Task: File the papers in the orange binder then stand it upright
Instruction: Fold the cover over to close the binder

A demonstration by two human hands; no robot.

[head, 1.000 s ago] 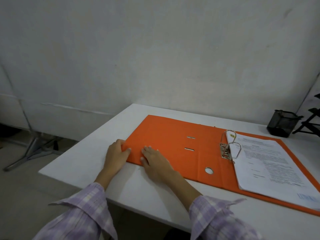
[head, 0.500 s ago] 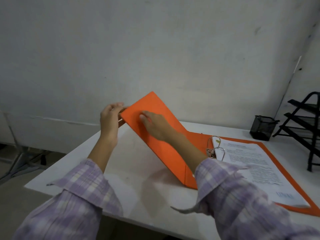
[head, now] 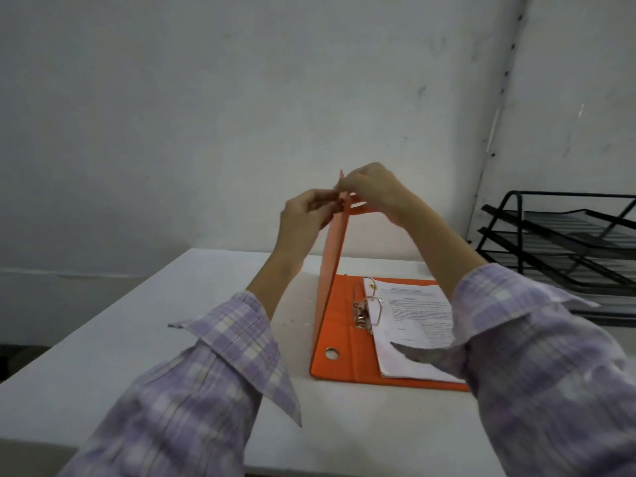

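Head view: left hand point(head: 304, 213) and right hand point(head: 373, 191) both pinched on top edge of cover point(head: 332, 266), raised near vertical. Binder point(head: 339, 346) base flat below hands; papers point(head: 409, 325) on rings point(head: 373, 304). Lower cover rightward slowly; keep edge square over rings.

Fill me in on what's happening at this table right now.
A person is closing an orange binder on a white table. Both the left hand and right hand pinch the top edge of its front cover, which stands about vertical. The papers already sit on the closed metal rings. The binder lies flat, not yet upright.
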